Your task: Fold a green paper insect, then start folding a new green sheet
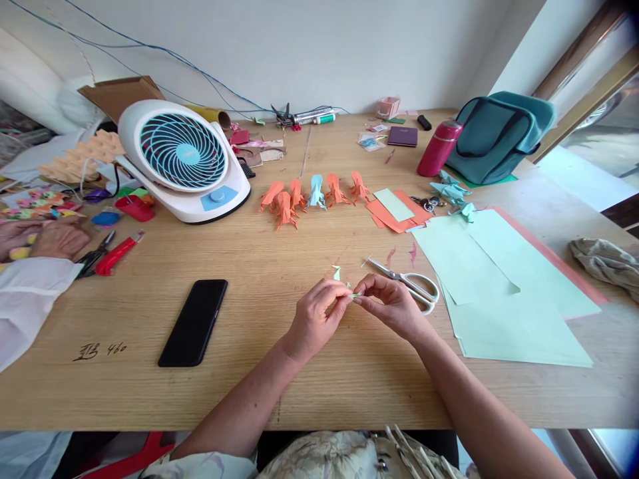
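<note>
Between the fingertips of both hands is a small piece of pale green paper, mostly covered by the fingers. My left hand pinches its left end and my right hand pinches its right end, just above the table. Scissors with white handles lie right beside my right hand, blades pointing up and left. A little beyond the fingers are small light green paper scraps. Farther back stands a group of folded paper figures, several orange and one light blue.
Pale green sheets cover the right side. A black phone lies left of my forearms. Behind are a white fan, a pink bottle and a teal bag. Another person's hand is at far left, near red-handled pliers.
</note>
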Demonstrator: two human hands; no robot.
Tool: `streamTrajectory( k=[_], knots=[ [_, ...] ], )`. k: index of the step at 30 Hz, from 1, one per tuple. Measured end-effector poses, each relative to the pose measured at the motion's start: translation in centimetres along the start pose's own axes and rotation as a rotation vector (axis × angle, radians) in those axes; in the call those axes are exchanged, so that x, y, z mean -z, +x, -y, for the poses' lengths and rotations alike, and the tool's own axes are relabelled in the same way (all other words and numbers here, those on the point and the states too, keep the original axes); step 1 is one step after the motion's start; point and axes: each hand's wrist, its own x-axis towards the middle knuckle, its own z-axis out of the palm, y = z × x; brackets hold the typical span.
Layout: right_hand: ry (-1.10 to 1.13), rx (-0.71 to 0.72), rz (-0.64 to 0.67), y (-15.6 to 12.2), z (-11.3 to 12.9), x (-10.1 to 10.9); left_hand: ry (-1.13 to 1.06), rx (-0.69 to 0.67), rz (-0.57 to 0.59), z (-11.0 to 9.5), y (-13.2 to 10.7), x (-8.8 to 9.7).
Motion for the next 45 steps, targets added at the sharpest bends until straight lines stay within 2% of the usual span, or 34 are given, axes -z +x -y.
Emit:
streamTrajectory(
  k=[14, 24, 28, 32, 34, 35, 40, 42, 45],
  knots=[
    [-0.062, 0.031, 0.018, 0.0, -0.1, 0.1, -0.056, 0.019, -0.003, -0.1, 0.0, -0.1],
    [-0.117, 0.218, 0.005, -0.2, 0.6, -0.2, 0.061, -0.037, 0.030, 0.2, 0.1, 0.3],
    [-0.127, 0.182, 0.006, -0.3, 1.0, -0.1, -0.018, 0.005, 0.012, 0.1, 0.2, 0.3],
    [-0.051, 0.084, -0.106, 0.0, 0.8, 0.2, -0.171, 0.130, -0.035, 0.5, 0.3, 0.3],
    [-0.024, -0.006, -0.139, 0.2, 0.2, 0.2, -0.209, 0.139, -0.040, 0.7, 0.3, 0.4],
    [-0.019, -0.049, -0.109, 0.3, -0.1, 0.2, -0.219, 0.129, -0.034, 0.7, 0.4, 0.4],
    [0.057, -0.073, 0.160, 0.4, -1.3, -0.3, -0.235, 0.042, 0.066, 0.3, 0.4, 0.4],
    [0.036, -0.067, 0.167, 0.3, -1.3, -0.4, -0.243, 0.009, 0.108, 0.1, 0.3, 0.4],
    [-0.046, 0.013, 0.069, 0.2, -0.9, -0.5, -0.231, -0.020, 0.133, 0.1, 0.1, 0.4]
  ],
)
